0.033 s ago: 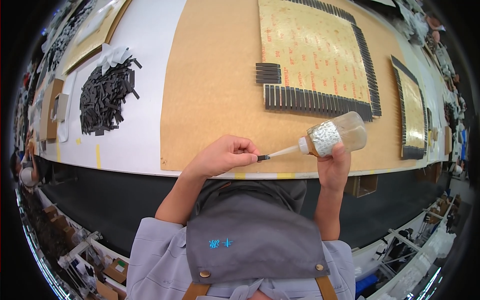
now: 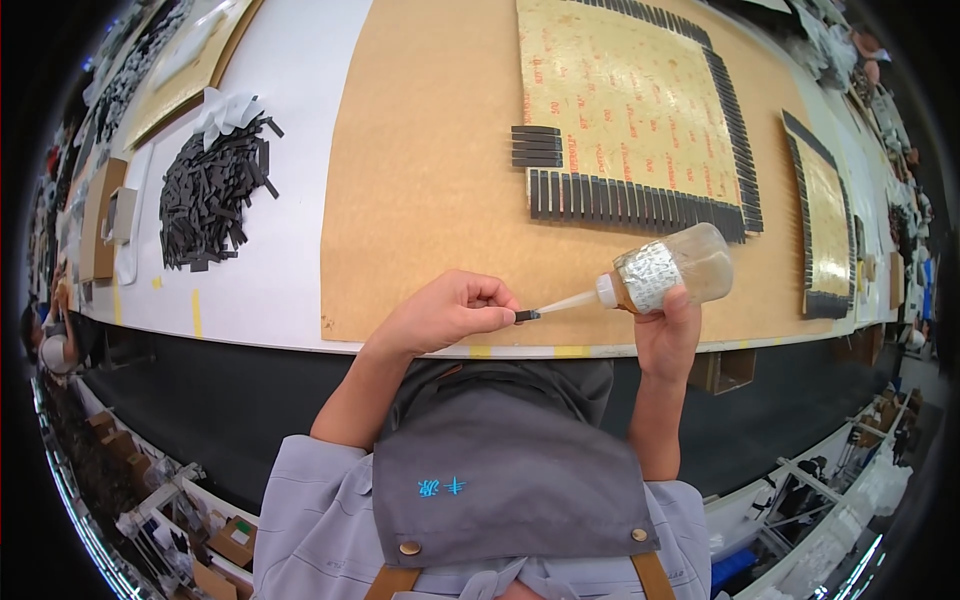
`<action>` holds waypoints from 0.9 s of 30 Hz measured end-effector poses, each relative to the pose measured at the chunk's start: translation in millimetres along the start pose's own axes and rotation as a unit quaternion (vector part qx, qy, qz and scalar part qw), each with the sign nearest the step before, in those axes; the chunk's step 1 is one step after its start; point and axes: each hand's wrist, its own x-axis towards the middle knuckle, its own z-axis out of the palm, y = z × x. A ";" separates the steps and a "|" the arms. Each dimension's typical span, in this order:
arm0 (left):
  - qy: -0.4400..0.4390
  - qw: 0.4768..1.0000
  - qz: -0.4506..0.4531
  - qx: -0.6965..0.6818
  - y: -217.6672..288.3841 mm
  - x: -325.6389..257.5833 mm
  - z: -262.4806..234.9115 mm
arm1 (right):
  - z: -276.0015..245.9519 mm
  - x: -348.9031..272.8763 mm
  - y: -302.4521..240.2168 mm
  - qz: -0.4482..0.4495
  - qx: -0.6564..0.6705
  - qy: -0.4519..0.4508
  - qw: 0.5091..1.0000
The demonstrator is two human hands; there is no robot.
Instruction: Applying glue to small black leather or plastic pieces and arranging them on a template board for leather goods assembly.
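Observation:
Between the thumb and fingers of my left hand is a small black strip, its free end pointing right. My right hand grips a clear squeeze bottle wrapped in silvery tape, tilted so its long thin nozzle points left. The nozzle tip meets the strip's end, or nearly so; I cannot tell whether they touch. Beyond the bottle lies a yellowish board with red print, lined along its edges by many black strips. A few more strips sit at its left edge.
A heap of loose black strips lies on the white table at left, with a white crumpled piece on top. Brown paper covers the middle. Another strip-edged board lies at right, and a cardboard box stands far left.

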 end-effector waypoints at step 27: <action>-0.063 0.963 0.203 -0.166 -30.7 8.0 -5.9 | 3.2 -0.2 5.9 0.013 0.083 -0.009 0.996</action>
